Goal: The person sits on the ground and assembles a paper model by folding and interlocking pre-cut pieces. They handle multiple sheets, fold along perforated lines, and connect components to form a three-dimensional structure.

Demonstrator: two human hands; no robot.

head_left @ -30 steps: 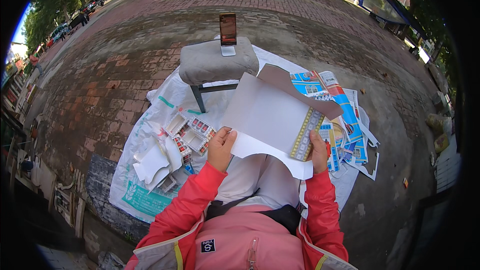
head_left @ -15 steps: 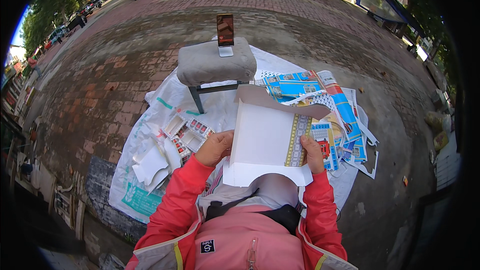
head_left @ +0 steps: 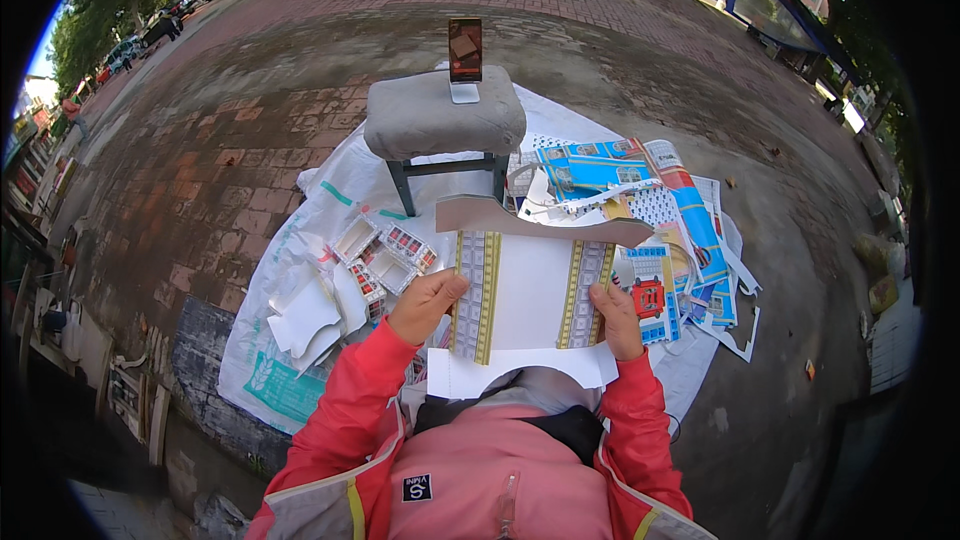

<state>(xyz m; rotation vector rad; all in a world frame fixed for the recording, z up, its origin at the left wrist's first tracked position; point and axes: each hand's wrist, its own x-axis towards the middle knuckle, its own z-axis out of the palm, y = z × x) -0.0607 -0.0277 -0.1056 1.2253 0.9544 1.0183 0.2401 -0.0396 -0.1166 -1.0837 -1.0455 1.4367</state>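
Observation:
Between my hands I hold a white cardboard cut-out [head_left: 532, 290], its plain face up. Its two long side flaps, printed in grey and yellow, are folded inward over that face. A wavy-edged flap stands up along the far end, and the near end has a curved notch. My left hand [head_left: 428, 306] is closed on the left flap, thumb on top. On the opposite flap my right hand [head_left: 617, 320] pinches with its thumb over the print; the fingers beneath are partly hidden.
Ahead stands a grey padded stool [head_left: 445, 118] with a phone [head_left: 465, 50] propped on it. Small folded card boxes [head_left: 392, 262] and white card pieces [head_left: 303, 320] lie left on a white sheet [head_left: 262, 340]. Printed blue card sheets [head_left: 600, 172] are heaped on the right.
The left printed flap now lies folded inward over the white face, where before only the right one did. The cardboard has turned slightly and come a little nearer to me.

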